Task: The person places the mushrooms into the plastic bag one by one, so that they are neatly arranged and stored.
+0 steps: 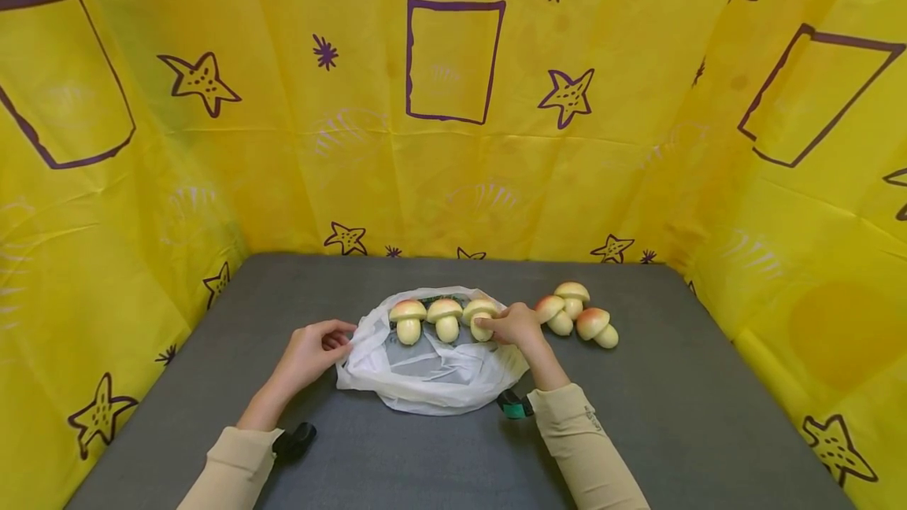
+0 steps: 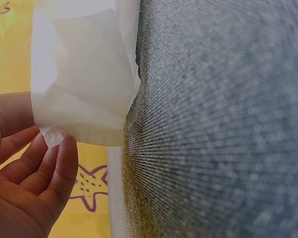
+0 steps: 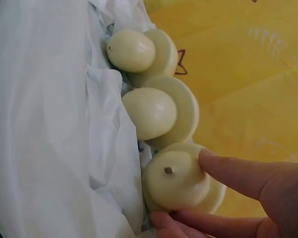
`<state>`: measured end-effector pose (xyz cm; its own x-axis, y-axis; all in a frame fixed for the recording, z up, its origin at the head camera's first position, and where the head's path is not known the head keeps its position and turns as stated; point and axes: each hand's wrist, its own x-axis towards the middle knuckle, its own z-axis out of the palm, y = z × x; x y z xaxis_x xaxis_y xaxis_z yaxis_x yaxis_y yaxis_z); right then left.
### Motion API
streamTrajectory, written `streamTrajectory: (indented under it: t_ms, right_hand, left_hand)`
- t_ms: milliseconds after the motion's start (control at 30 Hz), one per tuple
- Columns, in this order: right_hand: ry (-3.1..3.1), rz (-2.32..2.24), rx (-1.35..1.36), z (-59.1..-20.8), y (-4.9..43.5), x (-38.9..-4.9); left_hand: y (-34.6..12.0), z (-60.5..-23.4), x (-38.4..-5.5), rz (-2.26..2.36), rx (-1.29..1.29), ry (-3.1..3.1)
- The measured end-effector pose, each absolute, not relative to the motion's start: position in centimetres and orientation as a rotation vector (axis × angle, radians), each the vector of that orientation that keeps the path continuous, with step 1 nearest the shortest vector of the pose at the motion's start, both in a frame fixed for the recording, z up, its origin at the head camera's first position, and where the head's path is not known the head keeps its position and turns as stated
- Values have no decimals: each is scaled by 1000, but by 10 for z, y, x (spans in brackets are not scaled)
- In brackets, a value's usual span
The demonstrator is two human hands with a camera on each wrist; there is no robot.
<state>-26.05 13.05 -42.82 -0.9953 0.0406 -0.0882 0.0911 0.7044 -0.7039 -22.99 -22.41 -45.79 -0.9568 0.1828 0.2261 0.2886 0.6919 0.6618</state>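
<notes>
A white plastic bag (image 1: 425, 393) lies with its mouth spread wide on the dark table. My left hand (image 1: 312, 352) is at the bag's left side, its curled fingers holding the rim; part of one finger is hidden behind the white plastic (image 2: 89, 74). Within the bag's opening, two toy mushrooms (image 1: 408, 321) (image 1: 445, 321) with yellow-red caps sit side by side. Just right of them, my right hand (image 1: 516, 325) grips a third mushroom (image 3: 176, 178) between thumb and fingers, its stem end facing the right wrist camera.
Three more mushrooms (image 1: 571, 297) (image 1: 556, 317) (image 1: 597, 327) lie clustered on the table (image 1: 680, 415) to the right of the bag. Yellow cloth (image 1: 453, 179) printed with purple starfish surrounds the table at the back and sides.
</notes>
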Motion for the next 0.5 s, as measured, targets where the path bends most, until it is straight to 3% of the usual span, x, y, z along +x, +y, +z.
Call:
streamTrajectory:
  t_ms: [500]
  right_hand:
    - [2860, -1082, 137, -429, 129, -263]
  left_hand:
    - [-225, -457, -229, -1122, -376, -2762]
